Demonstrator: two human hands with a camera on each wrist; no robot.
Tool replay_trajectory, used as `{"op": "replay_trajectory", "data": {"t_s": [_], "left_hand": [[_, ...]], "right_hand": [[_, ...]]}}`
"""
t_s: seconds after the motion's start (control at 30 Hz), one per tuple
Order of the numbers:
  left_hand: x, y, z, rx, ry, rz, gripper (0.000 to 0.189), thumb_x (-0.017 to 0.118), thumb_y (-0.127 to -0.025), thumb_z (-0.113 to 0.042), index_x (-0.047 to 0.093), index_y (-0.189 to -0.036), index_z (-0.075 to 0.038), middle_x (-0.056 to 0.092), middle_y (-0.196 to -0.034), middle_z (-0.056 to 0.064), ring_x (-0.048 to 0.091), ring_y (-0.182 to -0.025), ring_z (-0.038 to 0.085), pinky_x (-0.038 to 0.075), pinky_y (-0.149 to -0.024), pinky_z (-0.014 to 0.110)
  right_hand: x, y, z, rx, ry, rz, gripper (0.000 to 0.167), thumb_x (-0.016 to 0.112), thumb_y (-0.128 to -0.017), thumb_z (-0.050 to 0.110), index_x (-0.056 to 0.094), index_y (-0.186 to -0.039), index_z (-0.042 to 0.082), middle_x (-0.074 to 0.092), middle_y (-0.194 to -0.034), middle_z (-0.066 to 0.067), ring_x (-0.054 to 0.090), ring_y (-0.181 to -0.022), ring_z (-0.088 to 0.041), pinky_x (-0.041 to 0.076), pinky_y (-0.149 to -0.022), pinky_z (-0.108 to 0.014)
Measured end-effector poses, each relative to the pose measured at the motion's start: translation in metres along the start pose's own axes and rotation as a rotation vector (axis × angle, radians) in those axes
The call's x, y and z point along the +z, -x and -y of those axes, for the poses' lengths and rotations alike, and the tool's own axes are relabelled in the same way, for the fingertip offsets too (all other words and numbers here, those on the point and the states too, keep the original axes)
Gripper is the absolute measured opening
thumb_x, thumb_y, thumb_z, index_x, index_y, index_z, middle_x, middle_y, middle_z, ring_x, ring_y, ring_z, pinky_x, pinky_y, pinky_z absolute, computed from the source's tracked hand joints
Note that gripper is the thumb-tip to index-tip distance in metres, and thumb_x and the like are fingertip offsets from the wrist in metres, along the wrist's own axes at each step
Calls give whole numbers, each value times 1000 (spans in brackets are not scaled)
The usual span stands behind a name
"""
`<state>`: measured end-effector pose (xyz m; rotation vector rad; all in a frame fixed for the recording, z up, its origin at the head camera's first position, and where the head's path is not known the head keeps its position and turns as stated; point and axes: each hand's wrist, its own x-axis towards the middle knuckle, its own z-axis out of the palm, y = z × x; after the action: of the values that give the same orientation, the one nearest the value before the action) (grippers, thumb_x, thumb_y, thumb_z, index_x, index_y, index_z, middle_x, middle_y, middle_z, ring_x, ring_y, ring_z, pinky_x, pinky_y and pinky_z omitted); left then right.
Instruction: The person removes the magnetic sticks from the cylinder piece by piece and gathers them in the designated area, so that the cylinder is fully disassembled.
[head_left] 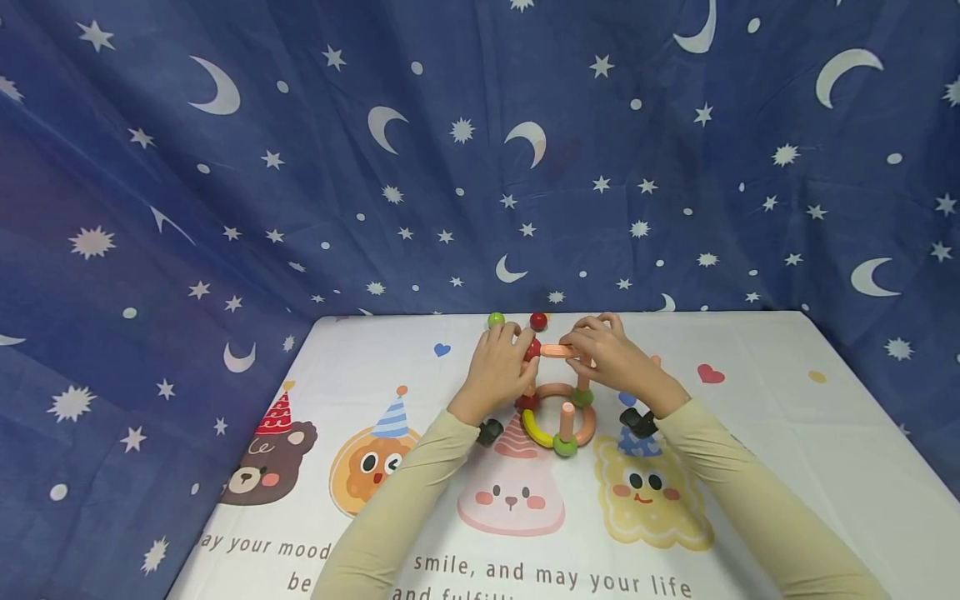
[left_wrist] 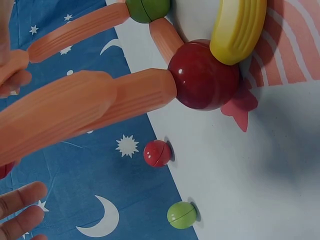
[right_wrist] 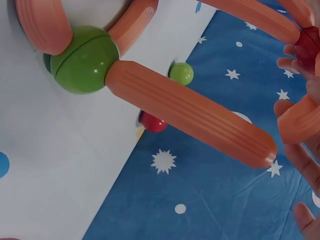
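Note:
A toy frame of grooved sticks and balls stands before me. Its base ring joins orange curved sticks (head_left: pixel 587 425), a yellow curved stick (head_left: pixel 536 432), two green balls (head_left: pixel 565 446) and a dark red ball (left_wrist: pixel 204 75). Straight orange sticks (right_wrist: pixel 190 112) rise from these balls. My left hand (head_left: pixel 495 367) holds a red ball (head_left: pixel 532 349) at the top left of the frame. From that ball an orange stick (head_left: pixel 556 351) runs level to my right hand (head_left: pixel 609 357), whose fingers pinch an orange piece (right_wrist: pixel 299 120) at its end. The fingers partly hide the upper joints.
A loose green ball (head_left: pixel 496 319) and a loose red ball (head_left: pixel 537 321) lie at the table's back edge. Past my right wrist an orange stick end (head_left: pixel 656 361) shows, mostly hidden. A printed white cloth (head_left: pixel 750 433) covers the table, with a blue star curtain (head_left: pixel 450 183) behind.

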<state>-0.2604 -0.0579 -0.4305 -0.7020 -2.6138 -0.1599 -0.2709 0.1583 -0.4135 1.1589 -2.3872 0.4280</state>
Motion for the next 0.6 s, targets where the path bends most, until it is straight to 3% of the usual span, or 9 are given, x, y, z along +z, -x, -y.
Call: {"op": "replay_trajectory", "data": {"t_s": [0.37,0.6], "left_hand": [[-1,-1,0,-16,11,20,37,49,-90,-35,54,-120,-14,55,-112,7,48,-103,22,43,-90,35],[-2,0,0,-26,25,35,38,47,-90,-35,53,-121,-14,55,-113,8,47,-104,22,43,-91,36]], "right_hand": [[-6,1,2,14,-26,89,24,75,-76,6,65,-97,8,67,-90,-4,57,-96,-24,32,-90,-53],[-11,3,3,-32,20,75,27,76,-75,6,67,-100,9,67,-93,-4,57,-95,-23,34,-89,-50]]}}
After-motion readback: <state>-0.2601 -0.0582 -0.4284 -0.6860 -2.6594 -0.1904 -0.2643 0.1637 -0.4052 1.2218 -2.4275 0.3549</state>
